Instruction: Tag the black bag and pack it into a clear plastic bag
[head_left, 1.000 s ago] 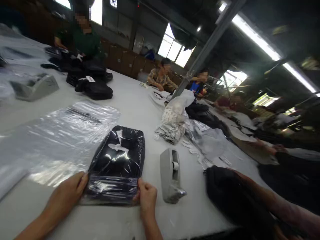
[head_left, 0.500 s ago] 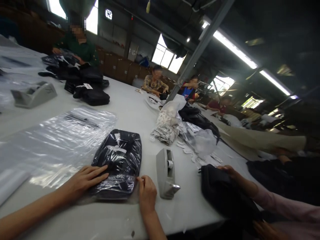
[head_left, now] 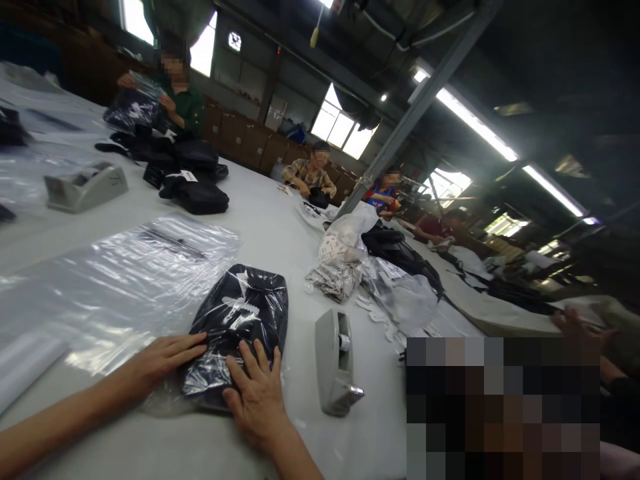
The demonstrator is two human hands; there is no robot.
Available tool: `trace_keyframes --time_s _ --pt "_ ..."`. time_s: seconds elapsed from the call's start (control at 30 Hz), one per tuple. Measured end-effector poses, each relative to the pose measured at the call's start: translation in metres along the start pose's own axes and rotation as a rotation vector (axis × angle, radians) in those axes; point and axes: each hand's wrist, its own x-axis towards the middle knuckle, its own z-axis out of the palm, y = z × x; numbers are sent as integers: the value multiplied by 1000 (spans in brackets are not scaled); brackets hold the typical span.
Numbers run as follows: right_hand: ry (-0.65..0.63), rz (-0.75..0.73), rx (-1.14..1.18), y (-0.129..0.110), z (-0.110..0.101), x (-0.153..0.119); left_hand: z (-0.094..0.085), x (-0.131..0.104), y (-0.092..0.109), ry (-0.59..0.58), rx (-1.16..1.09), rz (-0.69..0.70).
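In the head view a black bag lies flat on the white table inside a see-through plastic sleeve with glossy creases. White tag pieces show under the film. My left hand rests with stretched fingers on the bag's left edge. Spread flat over its lower right part is my right hand, fingers apart and pressing on the film. The sleeve's lower end is partly hidden by my hands. Just to the right stands a grey tape dispenser.
Flat plastic sleeves cover the table at left. A second tape dispenser and black bags lie farther back. Crumpled plastic packets are at the centre right. Co-workers sit round the table, one in a green top; someone is close at right.
My right hand has moved from the sleeve's right corner onto the bag, its fingers opening from a pinch to a flat spread. The person in green has lifted a plastic-wrapped bag.
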Motion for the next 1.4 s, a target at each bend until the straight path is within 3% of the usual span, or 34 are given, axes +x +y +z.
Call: trace_keyframes --time_s 0.1,0.17,0.23,0.3,0.4,0.5,0.6,0.7,0.83,0.93,1.03,1.2,1.4 --pt "0 12 21 6 7 -2 -35 7 -1 160 79 -111" --pt "-1 15 34 5 6 -4 -58 27 23 273 109 -188" --pt "-6 18 53 3 6 -5 -66 52 60 216 50 4" --pt "-6 17 93 4 8 -6 -53 71 94 -25 48 224" --pt "45 9 235 14 20 -7 -10 77 115 -125 28 270" --pt "276 131 489 22 33 -10 23 68 107 -164 36 195" --pt "419 249 615 24 25 -23 30 62 98 -187 45 178" --pt "499 362 562 35 -13 -54 28 62 98 -184 66 186" --pt "823 890 539 78 -77 -103 31 58 97 -149 112 216" --pt "766 1090 642 106 -100 -121 37 56 93 -115 152 244" --pt "683 1074 712 115 -99 -119 39 55 92 -91 160 259" --pt "605 1039 811 111 -92 -106 40 57 94 -60 138 242" --pt "680 1027 795 108 -108 -113 38 56 95 -91 143 226"
